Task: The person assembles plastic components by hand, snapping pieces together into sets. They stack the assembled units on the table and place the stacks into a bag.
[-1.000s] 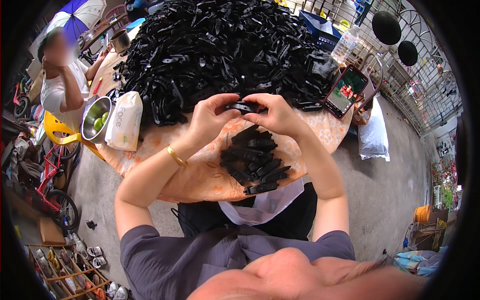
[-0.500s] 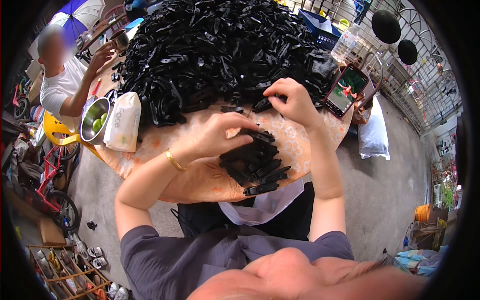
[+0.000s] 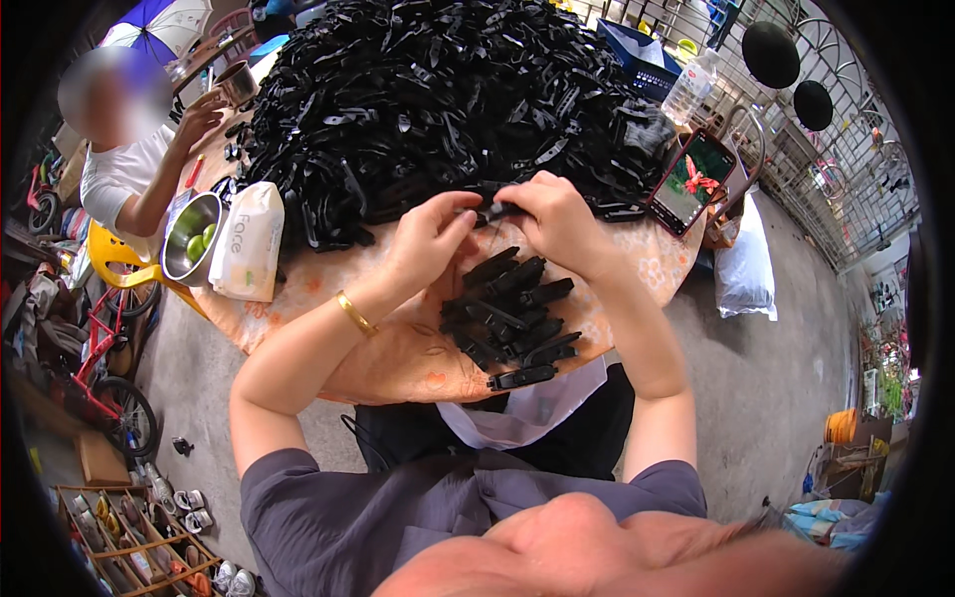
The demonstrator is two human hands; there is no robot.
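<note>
My left hand (image 3: pixel 430 239) and my right hand (image 3: pixel 559 227) meet near the front edge of a big heap of black plastic pieces (image 3: pixel 418 109). A small, elongated black plastic piece (image 3: pixel 490 212) is pinched between their fingertips, partly hidden by the fingers. Just below the hands, on the patterned orange tablecloth (image 3: pixel 368 363), lies a smaller pile of similar black pieces (image 3: pixel 512 313), stacked at various angles. A gold bangle circles my left wrist.
A tissue pack (image 3: pixel 249 244) and a metal bowl (image 3: pixel 192 239) with green fruit stand at left. A person in a white shirt (image 3: pixel 129 184) holds a metal cup (image 3: pixel 237 85). At right are a propped phone (image 3: pixel 690 182), a plastic bottle (image 3: pixel 688 88) and a blue basket (image 3: pixel 637 62).
My left hand has moved up and away from the small pile. My right hand has come left and slightly down, so the fingertips of both now meet at one black piece.
</note>
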